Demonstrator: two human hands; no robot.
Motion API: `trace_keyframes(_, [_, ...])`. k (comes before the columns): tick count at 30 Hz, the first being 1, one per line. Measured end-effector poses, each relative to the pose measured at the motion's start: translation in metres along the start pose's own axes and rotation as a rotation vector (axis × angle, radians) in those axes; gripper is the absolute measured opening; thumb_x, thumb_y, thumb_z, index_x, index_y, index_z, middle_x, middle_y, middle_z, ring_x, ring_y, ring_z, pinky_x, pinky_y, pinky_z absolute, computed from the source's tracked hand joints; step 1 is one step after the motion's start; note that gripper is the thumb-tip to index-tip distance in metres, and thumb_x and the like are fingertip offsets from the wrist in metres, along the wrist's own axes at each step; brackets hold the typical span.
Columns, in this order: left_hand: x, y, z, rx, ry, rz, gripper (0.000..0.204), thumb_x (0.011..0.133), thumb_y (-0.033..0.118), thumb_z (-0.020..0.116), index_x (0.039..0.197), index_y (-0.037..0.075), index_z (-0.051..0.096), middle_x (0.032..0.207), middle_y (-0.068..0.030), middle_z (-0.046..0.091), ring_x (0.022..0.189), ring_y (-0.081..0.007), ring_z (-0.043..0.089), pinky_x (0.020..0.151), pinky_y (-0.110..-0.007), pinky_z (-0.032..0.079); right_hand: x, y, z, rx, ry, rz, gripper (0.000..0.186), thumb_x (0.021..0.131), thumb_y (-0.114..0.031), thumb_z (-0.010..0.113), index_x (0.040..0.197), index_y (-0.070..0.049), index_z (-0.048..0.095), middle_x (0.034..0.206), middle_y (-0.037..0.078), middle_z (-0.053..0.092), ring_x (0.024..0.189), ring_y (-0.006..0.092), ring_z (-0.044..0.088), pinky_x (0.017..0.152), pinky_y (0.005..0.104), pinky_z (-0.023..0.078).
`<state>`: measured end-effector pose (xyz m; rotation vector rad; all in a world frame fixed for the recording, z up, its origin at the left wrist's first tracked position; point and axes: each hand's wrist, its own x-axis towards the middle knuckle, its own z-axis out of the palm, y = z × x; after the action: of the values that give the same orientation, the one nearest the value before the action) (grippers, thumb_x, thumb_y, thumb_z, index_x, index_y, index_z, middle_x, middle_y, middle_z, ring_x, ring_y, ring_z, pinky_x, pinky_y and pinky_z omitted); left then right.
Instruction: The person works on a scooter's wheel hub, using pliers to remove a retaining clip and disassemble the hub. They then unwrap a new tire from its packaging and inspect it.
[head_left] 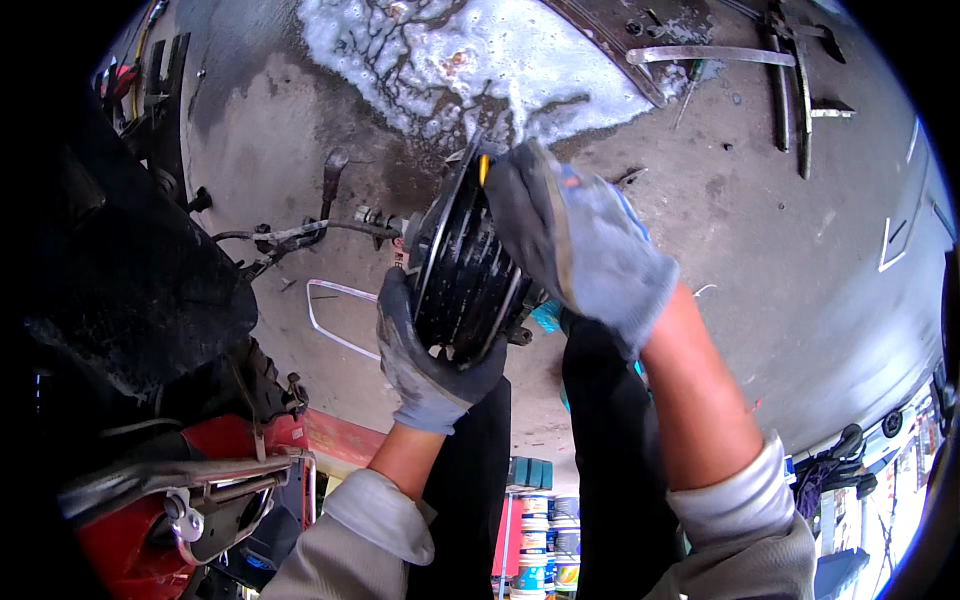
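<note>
The left hand [437, 372] is clamped on the near rim of a black ribbed drum [468, 285] before the legs [615, 450]; the right hand [585, 238] curls at its far right edge, grip unclear. Floor [755, 275] stretches right; dark machinery [150, 270] bounds the left. Buckets [533, 560] between the legs bear coloured labels, print too small.

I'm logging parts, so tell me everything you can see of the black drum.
The drum is black, with ridges round its side and pale scuffs; it looks like metal. A wider rim edges its left side. It is tilted on edge over the floor, its lower end held by the left grip. The right grip covers its upper right, near a small yellow piece; contact there is unclear.
</note>
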<state>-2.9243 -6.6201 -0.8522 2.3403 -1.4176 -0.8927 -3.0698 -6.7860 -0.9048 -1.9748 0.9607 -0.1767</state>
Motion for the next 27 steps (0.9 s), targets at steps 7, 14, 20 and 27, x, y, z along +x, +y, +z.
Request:
trace_keyframes(7, [-0.003, -0.017, 0.004, 0.117, 0.050, 0.138, 0.104, 0.071, 0.044, 0.080, 0.144, -0.008, 0.029, 0.135, -0.0297, 0.045, 0.122, -0.0460, 0.049, 0.105, -0.052, 0.038, -0.022, -0.078, -0.023, 0.005, -0.059, 0.092, 0.035, 0.074, -0.013, 0.074, 0.105, 0.002, 0.063, 0.111, 0.027, 0.064, 0.083, 0.0291, 0.068, 0.064, 0.0360, 0.055])
trace_keyframes(14, [0.012, 0.010, 0.001, 0.088, 0.046, 0.062, 0.092, 0.075, 0.034, 0.079, 0.144, -0.004, 0.032, 0.136, -0.0225, 0.046, 0.124, -0.0384, 0.048, 0.106, -0.047, 0.038, -0.062, -0.072, -0.028, 0.053, 0.045, 0.008, 0.024, 0.090, -0.015, 0.061, 0.104, 0.005, 0.060, 0.103, 0.014, 0.065, 0.074, 0.0221, 0.065, 0.063, 0.0355, 0.052])
trace_keyframes(20, [0.035, 0.069, -0.033, 0.339, -0.067, -0.033, 0.093, 0.072, 0.034, 0.083, 0.141, -0.004, 0.034, 0.128, -0.0274, 0.046, 0.117, -0.0435, 0.048, 0.101, -0.047, 0.040, -0.063, -0.049, -0.026, 1.430, 0.422, 1.137, 0.030, 0.104, -0.022, 0.046, 0.122, 0.001, 0.053, 0.106, 0.014, 0.065, 0.085, 0.0204, 0.067, 0.080, 0.0338, 0.053])
trace_keyframes(27, [0.101, 0.100, -0.038, 0.419, -0.266, -0.317, 0.080, 0.069, 0.039, 0.081, 0.126, -0.003, 0.043, 0.122, -0.0265, 0.048, 0.118, -0.0431, 0.048, 0.099, -0.049, 0.044, 0.006, -0.051, 0.001, 1.681, 0.450, 1.025, 0.029, 0.100, -0.031, 0.048, 0.105, -0.005, 0.060, 0.096, 0.010, 0.066, 0.081, 0.0211, 0.064, 0.075, 0.0347, 0.051])
